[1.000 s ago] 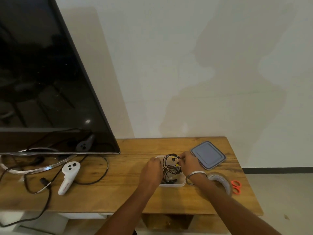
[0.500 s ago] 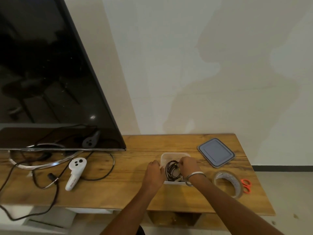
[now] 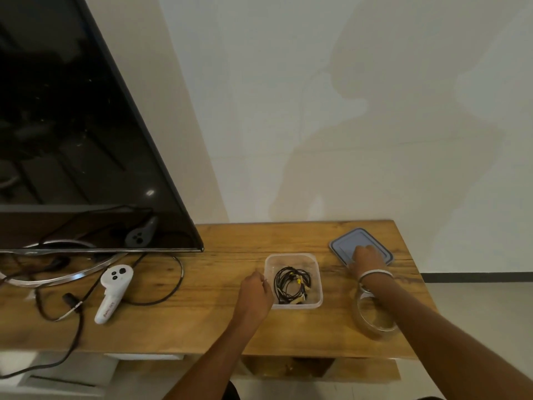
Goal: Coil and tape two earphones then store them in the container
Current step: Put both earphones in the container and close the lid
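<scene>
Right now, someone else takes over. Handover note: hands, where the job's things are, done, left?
Left hand: fingers curled, at the left wall of the container; whether it grips the rim is unclear.
Right hand: resting on the lid, which lies flat on the table, right of the container.
Earphones: coiled, inside the open container.
Tape roll: on the table under the right forearm.
Done: earphones stored.
Left: probably fit the lid.

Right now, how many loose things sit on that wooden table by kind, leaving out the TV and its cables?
Clear container: 1
Grey lid: 1
Earphone bundle, coils too tangled to separate: 1
Tape roll: 1
White controller: 1
Total: 5
</scene>
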Available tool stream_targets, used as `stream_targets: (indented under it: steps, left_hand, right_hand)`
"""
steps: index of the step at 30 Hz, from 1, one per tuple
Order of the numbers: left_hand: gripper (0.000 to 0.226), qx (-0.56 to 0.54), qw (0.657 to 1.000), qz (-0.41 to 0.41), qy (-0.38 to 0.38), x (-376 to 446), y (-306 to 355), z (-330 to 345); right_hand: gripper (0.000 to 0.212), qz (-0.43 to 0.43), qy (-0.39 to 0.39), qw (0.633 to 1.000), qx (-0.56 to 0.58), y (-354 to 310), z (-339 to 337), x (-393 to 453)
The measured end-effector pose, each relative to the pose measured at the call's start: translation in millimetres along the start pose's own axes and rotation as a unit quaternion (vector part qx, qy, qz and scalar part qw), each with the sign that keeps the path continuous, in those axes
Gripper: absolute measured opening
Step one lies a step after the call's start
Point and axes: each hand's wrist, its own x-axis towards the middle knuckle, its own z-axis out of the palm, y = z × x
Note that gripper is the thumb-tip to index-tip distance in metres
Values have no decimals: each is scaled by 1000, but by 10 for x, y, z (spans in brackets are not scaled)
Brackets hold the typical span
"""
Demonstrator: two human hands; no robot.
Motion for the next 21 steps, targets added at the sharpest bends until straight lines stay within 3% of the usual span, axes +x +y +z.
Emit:
stream_targets:
  steps: [4,9,13,16,19,21]
  left_hand:
    - [22,-1,1000,5,-7,6,-31,-3]
    - [24,-9,1000,9,-9,13,-52,-3]
    - [25,-12,1000,3,-15,7,-28,7]
    - [26,-13,1000,1,-21,1,-17,5]
    - [27,-33,999,-16,-30,-4,-12,2]
    - [26,-57,997,-33,-40,-11,-8,5]
  right_hand:
    - [43,23,-4,1000,-13,-37,123,3]
    - [25,-2,0,1000,-25,-116,136,0]
    - [23,-59,12,998,-33,-181,104,-74]
    - [25,-77,64,995,-3,-228,28,-160]
    - [27,-97,167,981,17,-251,-122,-201]
    - [27,-73,224,964,123,-275,-227,-217]
